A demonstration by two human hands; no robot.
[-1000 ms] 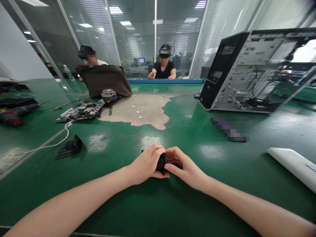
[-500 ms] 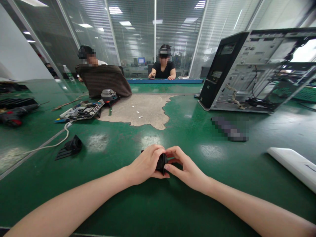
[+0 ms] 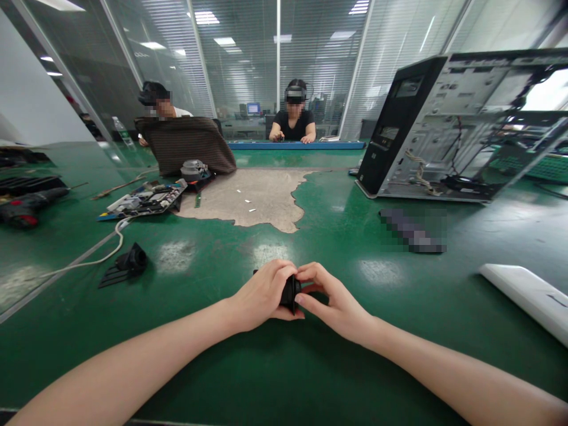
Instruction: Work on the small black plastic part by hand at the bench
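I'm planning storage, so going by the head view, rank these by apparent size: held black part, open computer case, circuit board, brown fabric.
1. Open computer case
2. Brown fabric
3. Circuit board
4. Held black part, by what shows; the left hand partly hides it.

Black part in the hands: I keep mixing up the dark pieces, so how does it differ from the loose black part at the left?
The held part is between left hand and right hand; the loose part lies on the table.
The held part is largely covered; the loose part shows a round end and flat slats.
Both are black.
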